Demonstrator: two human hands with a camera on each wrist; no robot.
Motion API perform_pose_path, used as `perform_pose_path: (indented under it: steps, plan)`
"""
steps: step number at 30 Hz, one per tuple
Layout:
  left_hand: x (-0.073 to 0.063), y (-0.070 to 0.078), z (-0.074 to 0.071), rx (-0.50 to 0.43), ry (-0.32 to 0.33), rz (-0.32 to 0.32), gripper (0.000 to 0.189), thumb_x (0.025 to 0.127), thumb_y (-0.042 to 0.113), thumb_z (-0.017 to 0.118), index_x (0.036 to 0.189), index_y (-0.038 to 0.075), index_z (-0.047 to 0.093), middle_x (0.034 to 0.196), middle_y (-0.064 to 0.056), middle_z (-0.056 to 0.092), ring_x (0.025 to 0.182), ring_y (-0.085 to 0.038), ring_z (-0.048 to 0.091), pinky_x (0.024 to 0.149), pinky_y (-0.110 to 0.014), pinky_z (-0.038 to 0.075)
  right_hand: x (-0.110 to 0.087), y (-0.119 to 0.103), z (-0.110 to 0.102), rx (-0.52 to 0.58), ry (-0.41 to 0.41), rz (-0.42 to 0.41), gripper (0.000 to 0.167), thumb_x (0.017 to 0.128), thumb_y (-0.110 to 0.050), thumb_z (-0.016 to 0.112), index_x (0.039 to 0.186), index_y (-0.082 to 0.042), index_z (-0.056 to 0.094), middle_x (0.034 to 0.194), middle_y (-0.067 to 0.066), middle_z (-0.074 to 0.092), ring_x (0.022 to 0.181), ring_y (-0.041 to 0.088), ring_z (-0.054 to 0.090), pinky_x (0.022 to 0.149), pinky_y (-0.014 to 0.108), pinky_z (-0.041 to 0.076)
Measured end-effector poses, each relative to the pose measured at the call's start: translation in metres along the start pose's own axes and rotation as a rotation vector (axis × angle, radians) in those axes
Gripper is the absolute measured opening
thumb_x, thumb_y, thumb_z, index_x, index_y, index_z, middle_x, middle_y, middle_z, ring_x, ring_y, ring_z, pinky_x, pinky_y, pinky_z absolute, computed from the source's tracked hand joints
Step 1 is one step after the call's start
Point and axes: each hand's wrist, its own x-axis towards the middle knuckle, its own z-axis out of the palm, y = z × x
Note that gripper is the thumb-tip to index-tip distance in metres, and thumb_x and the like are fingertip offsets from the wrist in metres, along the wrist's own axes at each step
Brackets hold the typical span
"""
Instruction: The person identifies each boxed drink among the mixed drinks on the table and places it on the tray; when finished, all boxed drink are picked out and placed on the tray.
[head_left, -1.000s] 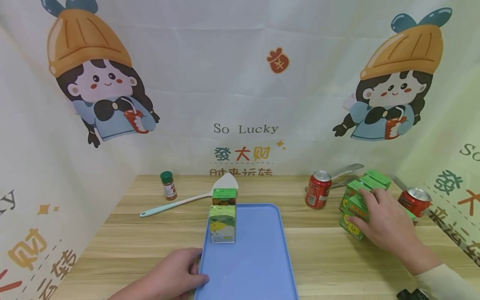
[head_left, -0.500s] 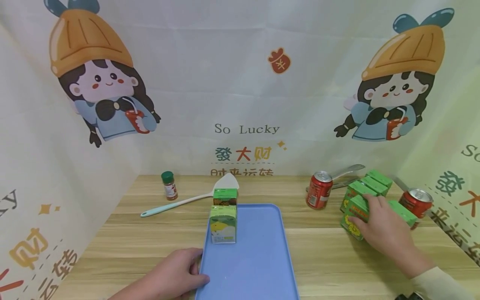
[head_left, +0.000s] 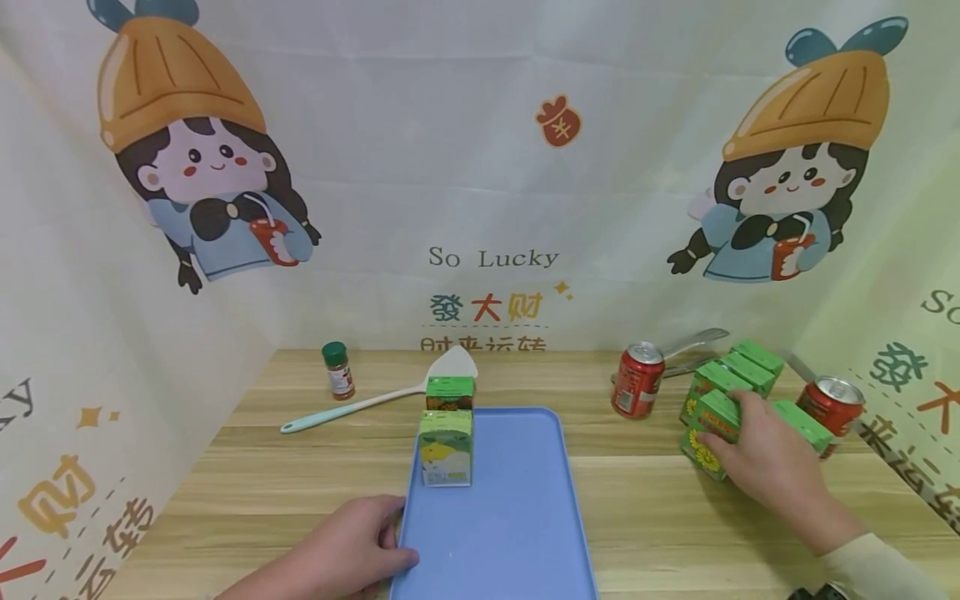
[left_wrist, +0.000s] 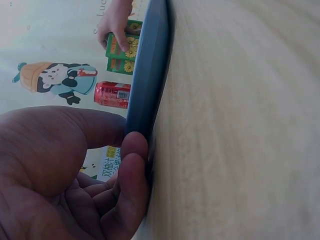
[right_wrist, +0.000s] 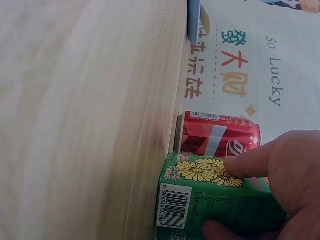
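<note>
My left hand grips the near left edge of a blue tray; the left wrist view has the thumb and fingers pinching its rim. A yellow-and-green drink carton stands upright on the tray's left side. Directly behind it is a green-topped carton, its base hidden. At the right, my right hand holds a green drink carton with yellow flowers, thumb on one face and fingers across another. More green cartons stand behind it, and one is partly covered by the hand.
One red soda can stands left of the green cartons, another right of them. Metal utensils lie behind. A white spatula with a mint handle and a green-capped spice jar are at the back left.
My right hand has come slightly nearer and its fingers sit lower on the green carton, uncovering more of the carton at its right. The left hand and tray have not visibly moved.
</note>
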Motion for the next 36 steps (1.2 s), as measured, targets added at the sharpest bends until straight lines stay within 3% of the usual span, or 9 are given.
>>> perform_pose_path:
  steps: [15,23,36]
  plan:
    - [-0.001,-0.001,0.002,-0.02,0.011,0.027,0.028,0.098,0.021,0.087,0.096,0.011,0.061,0.072,-0.002,0.064,0.054,-0.016,0.058,0.05,-0.026,0.042,0.0,0.001,0.0,0.004,-0.005,-0.003,0.083,0.095,-0.028,0.086,0.151,0.017,0.043,0.127,0.045,0.062,0.098,0.056,0.07,0.072,0.068,0.058]
    - [-0.005,-0.001,0.001,-0.033,-0.005,0.027,0.028,0.096,0.021,0.088,0.111,0.01,0.067,0.073,-0.001,0.066,0.059,-0.017,0.059,0.055,-0.026,0.043,0.0,0.002,-0.001,0.011,-0.011,-0.005,0.083,0.095,-0.027,0.085,0.152,0.016,0.042,0.129,0.046,0.061,0.102,0.057,0.069,0.075,0.069,0.058]
    - [-0.013,-0.001,0.006,-0.038,-0.01,-0.019,0.028,0.094,0.021,0.089,0.096,0.012,0.062,0.076,-0.002,0.064,0.068,-0.019,0.06,0.059,-0.027,0.043,0.002,0.003,-0.003,0.028,-0.031,-0.006,0.081,0.098,-0.029,0.082,0.154,0.014,0.042,0.131,0.045,0.063,0.106,0.058,0.069,0.078,0.071,0.057]
